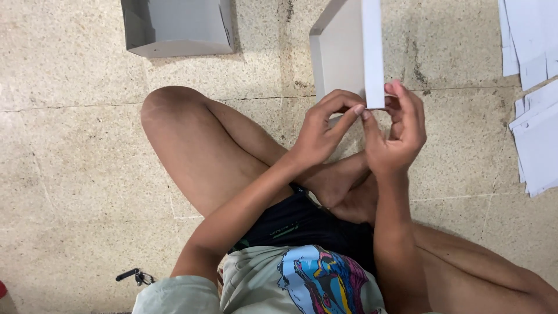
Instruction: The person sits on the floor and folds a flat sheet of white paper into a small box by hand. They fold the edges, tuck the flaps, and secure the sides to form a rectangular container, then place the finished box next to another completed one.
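I sit cross-legged on a speckled stone floor and hold a white folded cardboard box piece (pixel 349 52) up in front of me. My left hand (pixel 322 131) pinches its near edge with the fingertips. My right hand (pixel 398 131) grips the same near corner from the right side, thumb and fingers closed on the card. The box piece rises away from my hands, with one grey inner face and one white flap showing.
A finished grey-white open box (pixel 177 26) stands on the floor at the upper left. A stack of flat white card sheets (pixel 535 104) lies at the right edge. A small bunch of keys (pixel 135 275) lies by my left side.
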